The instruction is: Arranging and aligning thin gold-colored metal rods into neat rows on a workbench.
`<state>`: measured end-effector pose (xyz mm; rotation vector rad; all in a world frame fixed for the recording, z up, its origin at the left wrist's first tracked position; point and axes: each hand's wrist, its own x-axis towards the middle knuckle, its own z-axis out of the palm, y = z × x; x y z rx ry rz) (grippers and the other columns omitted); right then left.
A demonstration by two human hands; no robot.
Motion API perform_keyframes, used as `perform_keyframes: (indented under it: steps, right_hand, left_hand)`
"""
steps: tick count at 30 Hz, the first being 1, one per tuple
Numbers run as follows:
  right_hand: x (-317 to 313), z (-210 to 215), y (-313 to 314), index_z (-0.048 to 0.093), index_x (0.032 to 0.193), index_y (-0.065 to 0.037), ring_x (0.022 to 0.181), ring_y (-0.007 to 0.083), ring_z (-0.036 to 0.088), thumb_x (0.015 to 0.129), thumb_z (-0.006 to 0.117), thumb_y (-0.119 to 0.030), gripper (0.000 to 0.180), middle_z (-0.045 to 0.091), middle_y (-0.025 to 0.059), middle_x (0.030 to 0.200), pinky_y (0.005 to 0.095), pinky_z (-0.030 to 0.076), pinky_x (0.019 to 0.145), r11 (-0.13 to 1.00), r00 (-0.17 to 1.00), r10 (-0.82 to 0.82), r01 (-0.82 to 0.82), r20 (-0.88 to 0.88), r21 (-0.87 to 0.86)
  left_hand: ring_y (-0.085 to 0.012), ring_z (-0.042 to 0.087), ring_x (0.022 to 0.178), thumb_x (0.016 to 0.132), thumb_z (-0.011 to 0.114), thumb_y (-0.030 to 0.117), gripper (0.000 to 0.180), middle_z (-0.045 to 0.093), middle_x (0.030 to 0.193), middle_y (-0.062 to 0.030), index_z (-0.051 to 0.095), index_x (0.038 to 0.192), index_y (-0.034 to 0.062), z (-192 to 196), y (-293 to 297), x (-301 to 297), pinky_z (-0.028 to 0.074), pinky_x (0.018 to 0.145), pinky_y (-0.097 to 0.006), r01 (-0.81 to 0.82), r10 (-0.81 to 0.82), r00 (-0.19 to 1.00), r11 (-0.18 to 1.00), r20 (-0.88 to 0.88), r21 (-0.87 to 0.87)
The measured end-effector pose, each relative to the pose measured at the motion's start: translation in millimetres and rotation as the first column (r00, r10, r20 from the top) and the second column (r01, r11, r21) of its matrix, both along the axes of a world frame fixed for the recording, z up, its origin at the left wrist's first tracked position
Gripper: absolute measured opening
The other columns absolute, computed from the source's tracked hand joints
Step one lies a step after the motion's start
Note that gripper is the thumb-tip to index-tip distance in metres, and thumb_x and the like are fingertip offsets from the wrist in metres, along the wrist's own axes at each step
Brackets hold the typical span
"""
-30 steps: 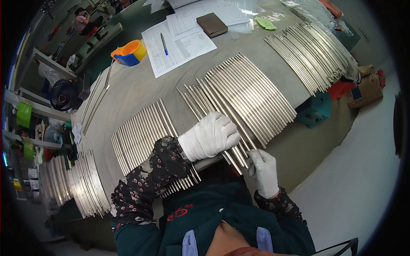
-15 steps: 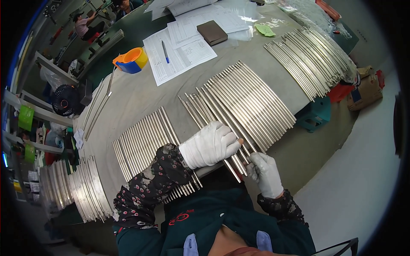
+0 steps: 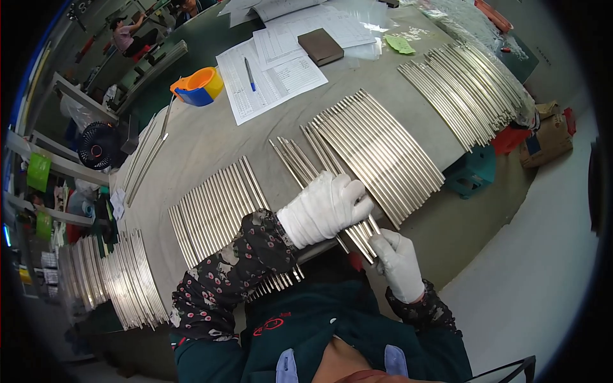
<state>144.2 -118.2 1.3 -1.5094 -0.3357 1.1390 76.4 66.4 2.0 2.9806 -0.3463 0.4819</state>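
Note:
My left hand (image 3: 327,209), in a white glove, lies over a small group of shiny metal rods (image 3: 359,241) with its fingers curled round them. At the table's near edge my gloved right hand (image 3: 398,263) pinches the near ends of these rods between thumb and fingers. Several looser rods (image 3: 292,156) run out from beneath the left hand toward the far side. Just to the right lies a wide, tightly lined row of rods (image 3: 383,156). Another row (image 3: 211,207) sits to the left, partly covered by my left sleeve.
More rods lie at the far right (image 3: 463,96) and lower left (image 3: 134,281). Beyond the rows are printed sheets (image 3: 281,92), a pen (image 3: 249,75), a brown box-like block (image 3: 320,47) and an orange-and-blue tape dispenser (image 3: 196,89). A teal stool (image 3: 471,172) stands beside the table.
My left hand has shifted slightly right, and the rods under it sit closer together at their near ends. The right hand's fingers have moved up against those ends.

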Motion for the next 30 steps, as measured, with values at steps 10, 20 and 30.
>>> perform_keyframes:
  steps: [10, 20, 30]
  right_hand:
    - [1.3, -19.8, -15.0, 0.06, 0.074, 0.004, 0.051, 0.0071, 0.045, 0.089, 0.052, -0.015, 0.025, 0.05, 0.0019, 0.056, 0.0224, 0.036, 0.049, 0.996, 0.976, -0.088, 0.091, 0.197, -0.008]
    - [0.7, -24.9, -3.9, 0.06, 0.083, 0.001, 0.051, 0.006, 0.048, 0.09, 0.053, -0.017, 0.021, 0.053, 0.0011, 0.058, 0.02, 0.036, 0.047, 0.997, 0.997, 0.045, -0.049, -0.067, -0.057]
    - [5.1, -33.3, -9.2, 0.056, 0.083, -0.001, 0.047, 0.006, 0.044, 0.093, 0.052, -0.027, 0.028, 0.052, 0.0016, 0.057, 0.0177, 0.034, 0.043, 0.993, 0.993, -0.095, 0.099, -0.069, 0.058]
  left_hand:
    - [-0.0192, 0.055, 0.078, 0.055, 0.061, 0.014, 0.027, 0.052, 0.085, -0.0025, 0.048, 0.078, 0.0099, 9.5, 6.3, -33.2, 0.048, 0.072, -0.035, 0.026, -0.068, 0.975, 0.98, 0.211, 0.197]
    - [-0.0187, 0.046, 0.064, 0.056, 0.06, 0.016, 0.027, 0.043, 0.069, -0.0023, 0.043, 0.076, 0.0118, 10.1, 18.6, -55.1, 0.043, 0.056, -0.033, 0.103, -0.183, 0.926, 0.964, 0.329, 0.247]
    - [-0.0167, 0.048, 0.058, 0.063, 0.057, 0.015, 0.016, 0.043, 0.065, 0.0, 0.044, 0.072, 0.0128, 7.4, 17.7, -40.1, 0.042, 0.055, -0.029, 0.154, -0.147, 0.988, 0.967, -0.046, 0.205]
